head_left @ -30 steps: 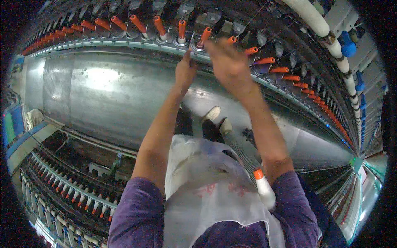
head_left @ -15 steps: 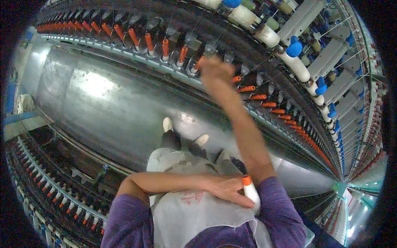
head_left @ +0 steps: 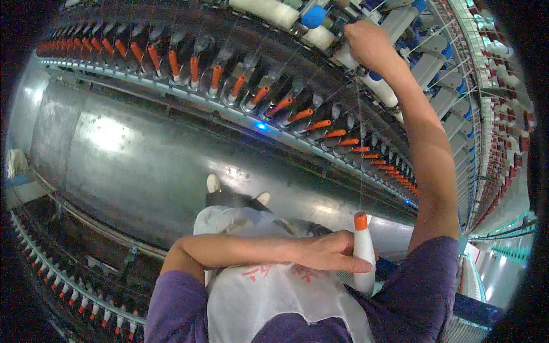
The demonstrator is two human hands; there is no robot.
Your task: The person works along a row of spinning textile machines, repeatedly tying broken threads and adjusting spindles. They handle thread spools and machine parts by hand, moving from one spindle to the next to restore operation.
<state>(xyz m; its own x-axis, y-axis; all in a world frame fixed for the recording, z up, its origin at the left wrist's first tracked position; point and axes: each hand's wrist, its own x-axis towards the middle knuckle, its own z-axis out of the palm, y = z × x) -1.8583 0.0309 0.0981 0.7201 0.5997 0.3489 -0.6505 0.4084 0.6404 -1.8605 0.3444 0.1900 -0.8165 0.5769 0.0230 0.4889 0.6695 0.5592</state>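
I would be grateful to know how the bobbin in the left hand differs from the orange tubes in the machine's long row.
The held bobbin is mostly white below its tip; the row tubes are mostly orange, with white near the base on closer ones. The bobbin is gripped in the left hand; the tubes stand lined up side by side. Both have orange tops.

A shiny grey floor (head_left: 154, 160) carries white glare (head_left: 107, 136); a long machine (head_left: 91, 251) lines the floor's near left edge, a bright passage (head_left: 506, 280) beyond the floor's right end

White bobbin (head_left: 365, 247) with orange tip (head_left: 360, 220)
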